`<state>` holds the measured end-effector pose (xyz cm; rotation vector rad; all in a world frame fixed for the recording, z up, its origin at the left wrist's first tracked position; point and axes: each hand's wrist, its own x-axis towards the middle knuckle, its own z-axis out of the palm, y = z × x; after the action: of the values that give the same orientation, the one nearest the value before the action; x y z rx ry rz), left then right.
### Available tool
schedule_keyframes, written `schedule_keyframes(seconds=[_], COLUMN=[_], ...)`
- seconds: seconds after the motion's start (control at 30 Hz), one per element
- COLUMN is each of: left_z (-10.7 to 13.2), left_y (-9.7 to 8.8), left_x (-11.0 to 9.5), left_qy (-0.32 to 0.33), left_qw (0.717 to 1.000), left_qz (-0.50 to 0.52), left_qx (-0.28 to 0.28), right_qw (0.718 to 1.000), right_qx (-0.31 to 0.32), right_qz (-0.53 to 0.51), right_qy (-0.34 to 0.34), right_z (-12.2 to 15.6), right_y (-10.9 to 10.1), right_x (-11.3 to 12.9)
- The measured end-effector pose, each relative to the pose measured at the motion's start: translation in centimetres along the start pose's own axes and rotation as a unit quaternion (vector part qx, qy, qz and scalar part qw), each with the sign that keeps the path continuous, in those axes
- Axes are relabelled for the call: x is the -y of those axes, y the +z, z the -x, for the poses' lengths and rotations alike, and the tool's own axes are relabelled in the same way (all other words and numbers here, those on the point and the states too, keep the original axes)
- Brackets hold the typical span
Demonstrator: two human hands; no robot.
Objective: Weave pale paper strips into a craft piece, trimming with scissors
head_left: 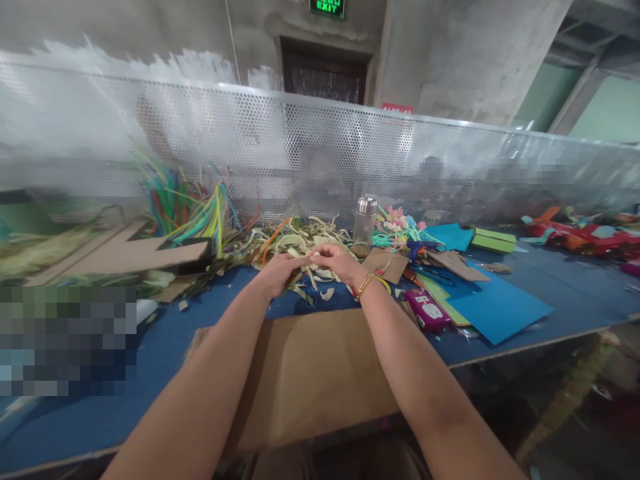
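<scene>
The pale strip (303,257) sat just above the middle of the frame, caught between the two hands where they met over the far edge of the brown cardboard sheet (310,380). I had the right hand (336,261) curled, its thumb and forefinger pinched together on one end of the strip. The left hand (277,271) was closed in a loose fist, its fingertips pressed on the other end and touching those of the right. The strip was too thin for me to tell how much of it each hand covered. A gold bracelet (365,285) ringed the right wrist.

Directly behind the hands lay a heap of similar pale strips (305,237), with an orange one among them. Right of the heap a glass jar (365,227) with a metal lid stood upright, and a small piece of brown card (389,265) lay just beside the right wrist. Lower and further right were a pink case (427,311) and a large blue paper sheet (497,305), with a green block (494,240) beyond it.

Toward the left of the frame a bundle of coloured sticks (193,207) fanned upward behind a cut cardboard shape (127,252). All of it rested on the blue table (135,347), which was backed by a perforated metal screen (280,143) across the upper half. Red toy pieces (590,237) lay at the far right.
</scene>
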<state>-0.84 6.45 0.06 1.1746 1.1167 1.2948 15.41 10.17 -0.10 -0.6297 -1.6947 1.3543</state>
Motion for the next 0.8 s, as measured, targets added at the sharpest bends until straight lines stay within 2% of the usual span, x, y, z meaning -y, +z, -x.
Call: schedule_keyframes(seconds=[0.17, 0.37, 0.57, 0.67, 0.73, 0.8], left_z=[0.0, -0.2, -0.4, -0.4, -0.4, -0.3], left_y=[0.0, -0.1, -0.1, -0.2, -0.3, -0.4], left_x=[-0.3, 0.0, 0.3, 0.3, 0.1, -0.2], left_qy=[-0.034, -0.016, -0.001, 0.0, -0.007, -0.018], left_qw=[0.999, 1.0, 1.0, 0.999, 0.997, 0.996], left_qz=[0.026, 0.003, 0.015, 0.043, 0.06, 0.066], left_qx=[0.011, 0.008, -0.014, -0.025, -0.038, -0.057], right_qw=[0.999, 0.992, 0.994, 0.996, 0.994, 0.989], right_qx=[-0.042, -0.081, -0.093, -0.086, -0.108, -0.148], right_qz=[0.02, 0.086, 0.048, 0.006, -0.007, 0.022], right_qy=[-0.011, -0.032, -0.036, -0.013, 0.011, 0.017], right_z=[-0.4, -0.9, -0.9, -0.8, -0.8, -0.7], right_y=[-0.2, -0.2, 0.4, 0.2, -0.4, -1.1], right_x=[-0.4, -0.9, -1.3, -1.2, -1.0, -0.8])
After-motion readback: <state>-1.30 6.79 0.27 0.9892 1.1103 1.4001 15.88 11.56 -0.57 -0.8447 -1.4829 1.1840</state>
